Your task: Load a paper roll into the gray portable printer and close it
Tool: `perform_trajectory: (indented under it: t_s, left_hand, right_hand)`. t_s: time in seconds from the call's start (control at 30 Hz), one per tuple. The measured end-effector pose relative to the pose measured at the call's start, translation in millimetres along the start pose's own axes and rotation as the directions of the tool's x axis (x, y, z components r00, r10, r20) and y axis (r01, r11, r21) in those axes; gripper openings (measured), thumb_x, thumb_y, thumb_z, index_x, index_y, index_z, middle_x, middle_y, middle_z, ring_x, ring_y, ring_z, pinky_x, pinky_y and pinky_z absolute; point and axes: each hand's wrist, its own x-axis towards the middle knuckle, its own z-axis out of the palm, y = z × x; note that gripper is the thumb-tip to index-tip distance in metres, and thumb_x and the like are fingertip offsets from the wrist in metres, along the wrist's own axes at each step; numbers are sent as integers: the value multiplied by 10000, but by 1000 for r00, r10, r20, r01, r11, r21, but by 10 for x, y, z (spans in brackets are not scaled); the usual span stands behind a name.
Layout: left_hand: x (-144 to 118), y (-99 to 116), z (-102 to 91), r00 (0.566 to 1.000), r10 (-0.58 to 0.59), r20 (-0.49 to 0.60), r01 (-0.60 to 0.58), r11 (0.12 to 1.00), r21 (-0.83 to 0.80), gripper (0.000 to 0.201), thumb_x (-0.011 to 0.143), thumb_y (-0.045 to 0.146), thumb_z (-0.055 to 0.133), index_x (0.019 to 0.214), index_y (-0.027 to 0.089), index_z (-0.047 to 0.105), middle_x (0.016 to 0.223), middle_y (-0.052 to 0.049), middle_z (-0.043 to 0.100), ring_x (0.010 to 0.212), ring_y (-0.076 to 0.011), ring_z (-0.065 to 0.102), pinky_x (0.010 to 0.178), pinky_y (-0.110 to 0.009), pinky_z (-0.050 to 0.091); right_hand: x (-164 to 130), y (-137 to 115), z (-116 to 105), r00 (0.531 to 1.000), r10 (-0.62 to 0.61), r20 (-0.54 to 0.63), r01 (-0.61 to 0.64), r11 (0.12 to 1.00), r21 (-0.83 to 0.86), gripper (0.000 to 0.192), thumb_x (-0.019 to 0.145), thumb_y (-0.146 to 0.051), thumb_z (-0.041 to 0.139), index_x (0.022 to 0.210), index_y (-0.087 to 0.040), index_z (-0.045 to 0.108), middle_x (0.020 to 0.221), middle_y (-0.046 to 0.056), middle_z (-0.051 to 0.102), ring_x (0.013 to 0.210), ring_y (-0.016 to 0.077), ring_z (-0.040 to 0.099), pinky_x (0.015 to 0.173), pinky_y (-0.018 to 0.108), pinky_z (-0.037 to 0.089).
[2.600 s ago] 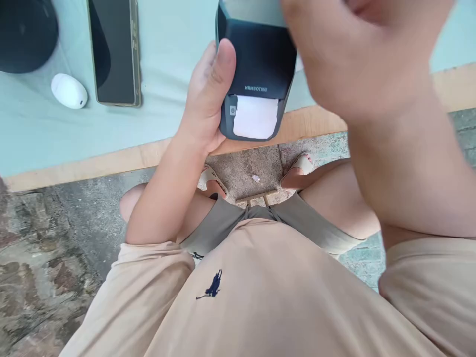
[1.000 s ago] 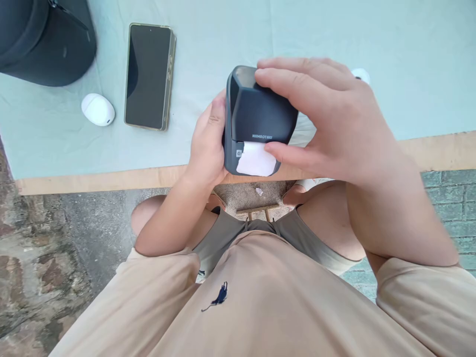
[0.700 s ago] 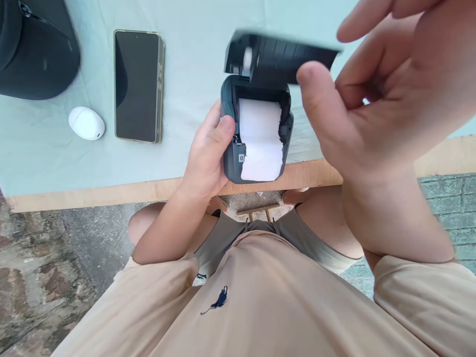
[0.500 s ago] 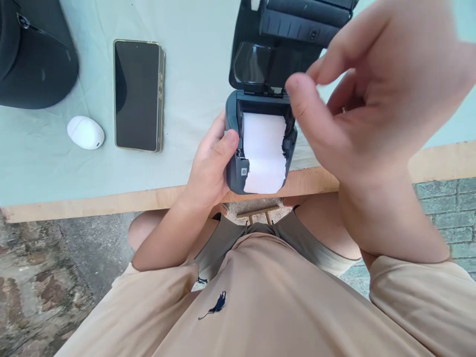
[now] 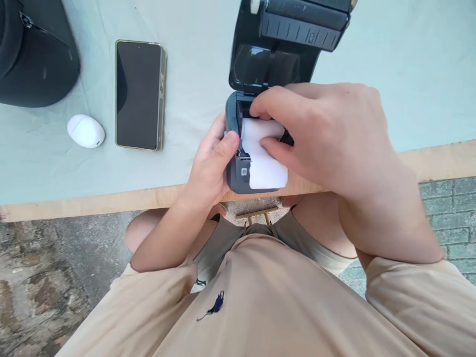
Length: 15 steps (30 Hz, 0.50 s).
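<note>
Label printer (image 5: 238, 173), dark grey and pocket-sized, is sitting in my left hand (image 5: 208, 168) right over the near edge of the desk (image 5: 92, 196), with its lid (image 5: 286, 44) hanging fully open and leaning away from me. My left hand is wrapping around the printer's left side, thumb pressing on the corner by a small square button; that button carries a tiny mark I cannot read. My right hand (image 5: 330, 134) is reaching into the open bay, forefinger and thumb closing on the white paper roll (image 5: 266, 166), whose loose end is draping out over the printer's front lip. No brand lettering is showing on the body at this angle, and the raised lid is only offering ribbed plastic and a moulded mark too small to make out.

Toward the far left corner of the desk, a dark rounded case (image 5: 35, 54) is lying partly out of view. Near it, closer to me, a white oval earbud case (image 5: 85, 131) is resting on the pale green cloth (image 5: 390, 74), and just beside that a smartphone (image 5: 138, 94) is lying face up with a dark screen. All three are well apart from the printer. My right hand is hiding the bay's right side.
</note>
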Motion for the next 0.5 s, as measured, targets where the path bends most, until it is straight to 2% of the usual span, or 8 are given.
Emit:
perform_trajectory:
  t_s: [0.1, 0.23, 0.33, 0.43, 0.5]
  left_hand:
    - [-6, -64, 30, 998, 55, -24, -56, 998, -14, 324, 1019, 469, 704, 1220, 215, 692, 1101, -67, 771, 1473, -328, 612, 1064, -416, 620]
    - [-8, -95, 52, 993, 83, -84, -81, 996, 20, 278, 1021, 478, 686, 1121, 221, 724, 965, -45, 726, 1343, -309, 673, 950, -360, 608]
    - [5, -74, 18, 997, 79, 5, -80, 997, 24, 309, 972, 520, 774, 1087, 235, 748, 960, -50, 731, 1241, -301, 704, 859, -331, 590]
    - [10, -48, -10, 998, 58, 25, -59, 998, 23, 298, 984, 513, 772, 1092, 236, 761, 979, -47, 738, 1203, -283, 708, 805, -315, 565]
    - [8, -46, -14, 998, 58, -11, -58, 998, 30, 280, 1007, 502, 745, 1102, 239, 769, 976, -42, 743, 1191, -273, 706, 828, -318, 557]
  right_hand:
    - [-23, 5, -62, 999, -40, -31, 42, 998, 49, 282, 855, -295, 647, 1135, -313, 623, 912, -26, 739, 625, 160, 500, 568, 351, 258]
    - [-68, 17, -119, 1000, -10, -11, 11, 997, 81, 349, 810, -318, 648, 1156, -336, 604, 796, -39, 696, 611, 177, 536, 569, 373, 329]
    - [-91, -3, -162, 1000, 10, -21, -7, 988, 155, 333, 774, -302, 661, 1102, -320, 605, 709, -48, 647, 600, 168, 570, 575, 369, 352]
    - [-111, -46, -223, 999, 40, -32, -30, 963, 267, 298, 758, -251, 662, 1047, -288, 598, 842, -65, 712, 574, 120, 538, 659, 348, 440]
    - [-124, -69, -245, 996, 68, -62, -44, 940, 339, 291, 750, -226, 674, 1028, -271, 603, 983, -63, 744, 570, 88, 514, 740, 333, 506]
